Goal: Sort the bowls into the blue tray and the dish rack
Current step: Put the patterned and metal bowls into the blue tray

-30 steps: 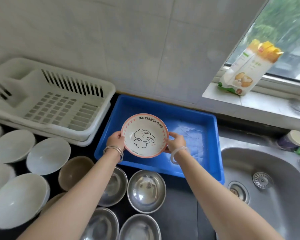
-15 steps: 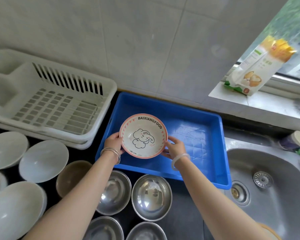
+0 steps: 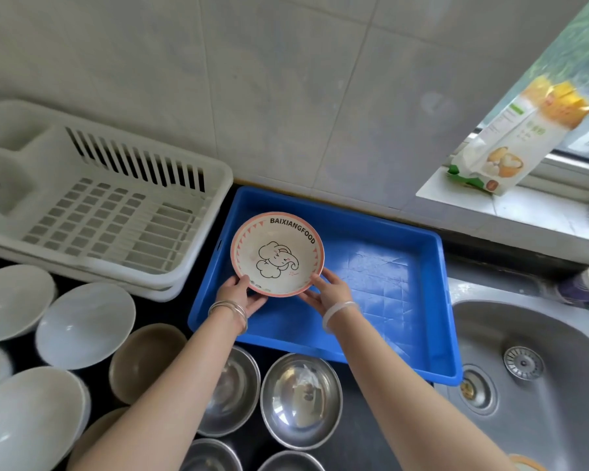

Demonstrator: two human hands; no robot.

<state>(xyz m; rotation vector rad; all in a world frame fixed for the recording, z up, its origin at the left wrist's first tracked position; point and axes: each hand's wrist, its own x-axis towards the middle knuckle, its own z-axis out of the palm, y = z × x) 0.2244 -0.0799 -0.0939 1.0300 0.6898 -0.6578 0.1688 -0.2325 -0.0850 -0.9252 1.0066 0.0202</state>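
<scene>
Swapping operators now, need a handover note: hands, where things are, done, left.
Left hand and right hand: both grip the elephant bowl by its near rim, tilted up over the blue tray.
Blue tray and dish rack: nothing in either yet.
Done: no bowl placed.
Left: set this bowl down, then sort the white bowls, brown bowl and steel bowls on the counter.

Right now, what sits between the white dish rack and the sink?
In the head view, the blue tray lies between dish rack and sink, under the elephant bowl.

Both arms reach forward, left hand point(image 3: 239, 295) and right hand point(image 3: 327, 294) cupped, palms facing
</scene>
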